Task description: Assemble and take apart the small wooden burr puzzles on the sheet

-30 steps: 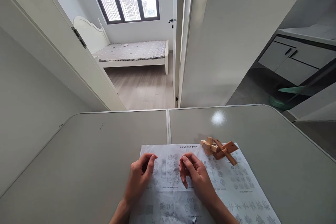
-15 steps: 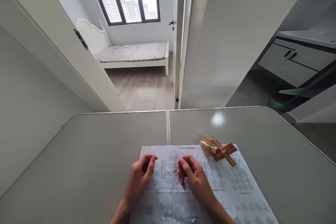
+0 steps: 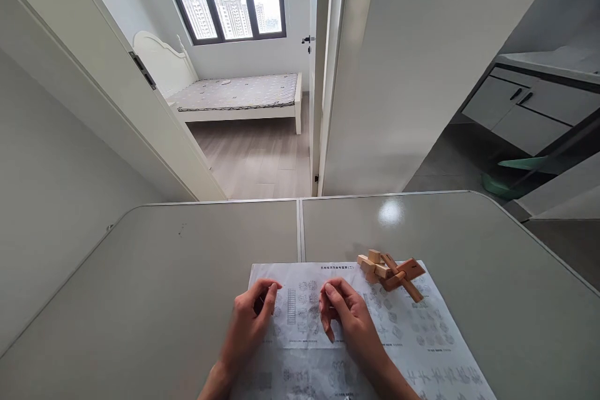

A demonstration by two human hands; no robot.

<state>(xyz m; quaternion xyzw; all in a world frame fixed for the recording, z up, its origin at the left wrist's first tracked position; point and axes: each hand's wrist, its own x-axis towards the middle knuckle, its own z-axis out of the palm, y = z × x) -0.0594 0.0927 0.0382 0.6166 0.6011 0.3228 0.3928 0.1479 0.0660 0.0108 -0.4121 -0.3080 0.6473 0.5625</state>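
My left hand (image 3: 249,320) rests on the left part of a printed paper sheet (image 3: 422,337), its fingers curled loosely with nothing visible in them. My right hand (image 3: 345,317) rests on the same sheet a little to the right, fingers bent down onto the paper, holding nothing. A small wooden interlocking puzzle (image 3: 390,272) of light and reddish-brown sticks lies on the sheet's far right corner, a hand's width beyond my right hand.
The grey folding table (image 3: 154,287) has a centre seam and rounded far corners. Beyond it an open doorway shows a bedroom with a bed (image 3: 239,95) and window. Grey cabinets (image 3: 525,106) stand at the right, with a green object (image 3: 506,178) on the floor.
Both hands stay almost still on the paper; the view shifted slightly, so everything sits a little lower in the picture.
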